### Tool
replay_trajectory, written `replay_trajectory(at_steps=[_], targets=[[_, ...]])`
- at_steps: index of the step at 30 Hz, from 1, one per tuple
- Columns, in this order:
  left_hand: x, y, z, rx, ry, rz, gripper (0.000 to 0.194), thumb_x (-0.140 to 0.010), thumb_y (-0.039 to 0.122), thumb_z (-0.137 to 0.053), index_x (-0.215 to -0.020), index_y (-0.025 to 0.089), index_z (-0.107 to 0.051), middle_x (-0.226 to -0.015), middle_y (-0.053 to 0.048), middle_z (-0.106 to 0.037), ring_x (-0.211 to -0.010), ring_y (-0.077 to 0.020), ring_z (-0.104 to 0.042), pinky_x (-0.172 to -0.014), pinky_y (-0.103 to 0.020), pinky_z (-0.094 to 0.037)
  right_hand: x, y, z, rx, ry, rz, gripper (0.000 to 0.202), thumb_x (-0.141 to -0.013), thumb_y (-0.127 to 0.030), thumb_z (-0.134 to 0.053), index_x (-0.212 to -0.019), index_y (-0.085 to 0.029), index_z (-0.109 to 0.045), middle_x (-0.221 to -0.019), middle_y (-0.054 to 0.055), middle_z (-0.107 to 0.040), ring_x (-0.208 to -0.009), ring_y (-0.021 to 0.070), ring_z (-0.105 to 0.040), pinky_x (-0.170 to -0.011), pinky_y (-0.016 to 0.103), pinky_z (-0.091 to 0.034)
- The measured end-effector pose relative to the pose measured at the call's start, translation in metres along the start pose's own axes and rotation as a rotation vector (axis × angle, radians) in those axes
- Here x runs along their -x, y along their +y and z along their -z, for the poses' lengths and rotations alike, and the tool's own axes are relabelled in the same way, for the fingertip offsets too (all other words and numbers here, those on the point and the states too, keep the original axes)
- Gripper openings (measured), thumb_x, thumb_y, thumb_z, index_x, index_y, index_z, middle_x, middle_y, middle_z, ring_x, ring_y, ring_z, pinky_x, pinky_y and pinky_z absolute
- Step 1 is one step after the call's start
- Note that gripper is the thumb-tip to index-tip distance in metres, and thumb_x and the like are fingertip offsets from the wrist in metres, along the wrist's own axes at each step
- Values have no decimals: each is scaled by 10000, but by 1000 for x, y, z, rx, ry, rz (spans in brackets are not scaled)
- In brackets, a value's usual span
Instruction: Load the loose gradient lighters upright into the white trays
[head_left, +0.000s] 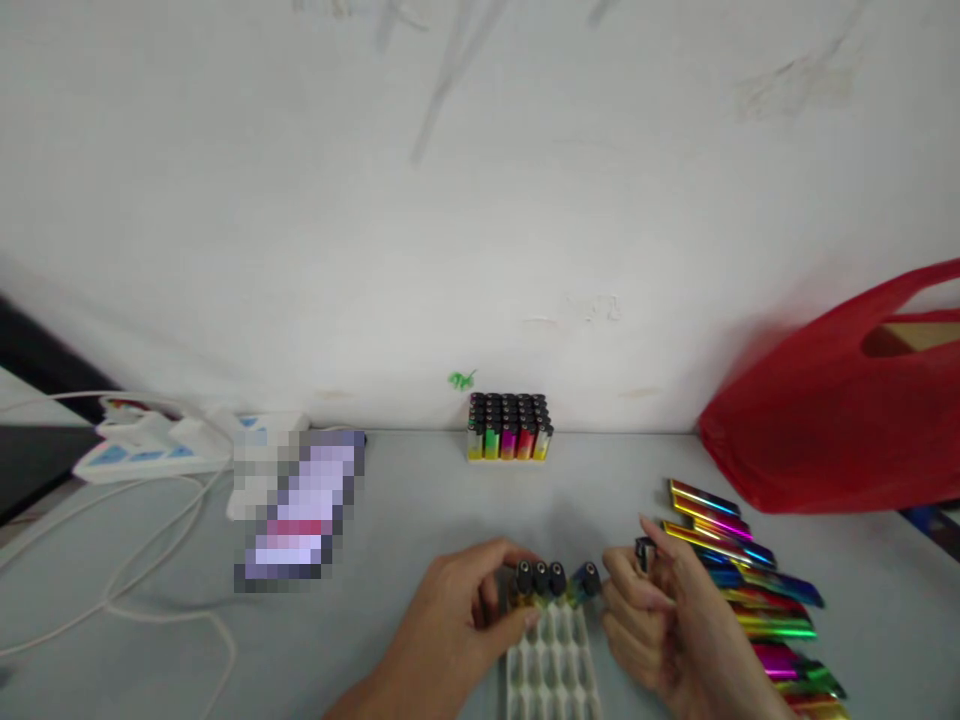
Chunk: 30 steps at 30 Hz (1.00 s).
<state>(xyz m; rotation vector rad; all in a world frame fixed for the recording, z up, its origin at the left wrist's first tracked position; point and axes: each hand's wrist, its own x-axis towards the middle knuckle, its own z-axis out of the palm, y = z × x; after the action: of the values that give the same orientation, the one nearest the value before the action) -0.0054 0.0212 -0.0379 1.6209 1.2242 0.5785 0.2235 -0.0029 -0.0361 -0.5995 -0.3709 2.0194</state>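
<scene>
A white slotted tray [553, 665] lies in front of me, most of its slots bare. Three black-topped lighters [541, 577] stand side by side in its far row. A fourth lighter [586, 580] leans at the right end of that row, close to my right fingertips. My left hand [480, 605] is closed at the row's left end, thumb in front and index finger behind the leftmost lighter. My right hand [660, 615] is closed around another lighter [645, 552]; only its metal and black top shows above the curled fingers.
Shiny multicoloured lighters [757, 590] lie piled at right. A filled lighter tray [508, 428] stands against the wall [480, 220]. Also around are a red bag [817, 410], a blurred-out phone [304, 510], a power strip [150, 450] and white cables [112, 600].
</scene>
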Motion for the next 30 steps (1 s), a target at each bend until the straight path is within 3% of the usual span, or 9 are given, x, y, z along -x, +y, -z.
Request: replay_trajectory(at_steps=[7,14,21,27,30], targets=[[0,1,0,2,7,-16,295,-833,201,-837,-1123,239,-871,-624,91,-523,-584,-137,-501,-595,-229,-381,-1,2,5,-11,33,-2,700,-885,-659,-806,-558,-270,-326,-430,-146,-200,-349,33,-83,-310,166,-179],[-1,0,0,-5,-5,-11,280,-837,196,-817,-1110,225,-865,-630,87,-520,-582,-137,-486,-582,-226,-373,5,0,-7,143,118,-28,620,-907,-580,-799,-596,-258,-370,-473,-139,-240,-403,38,-96,-363,163,-211],[0,3,0,-6,0,-12,273,-843,206,-827,-1112,224,-868,-628,87,-518,-591,-138,-503,-591,-231,-374,-4,8,4,65,55,-19,743,-859,-723,-795,-542,-273,-295,-407,-151,-141,-337,34,-36,-296,179,-98],[0,2,0,1,-7,-1,285,-836,186,-824,-1115,225,-868,-629,91,-521,-591,-135,-499,-582,-231,-366,4,3,-3,116,84,-16,641,-917,-608,-798,-593,-255,-374,-466,-140,-236,-391,34,-82,-348,157,-187],[0,2,1,1,-1,-11,287,-833,174,-824,-1111,228,-869,-633,93,-525,-596,-135,-504,-593,-232,-375,3,4,-3,102,82,-10,643,-924,-637,-794,-605,-253,-388,-469,-143,-234,-396,36,-86,-350,154,-191]])
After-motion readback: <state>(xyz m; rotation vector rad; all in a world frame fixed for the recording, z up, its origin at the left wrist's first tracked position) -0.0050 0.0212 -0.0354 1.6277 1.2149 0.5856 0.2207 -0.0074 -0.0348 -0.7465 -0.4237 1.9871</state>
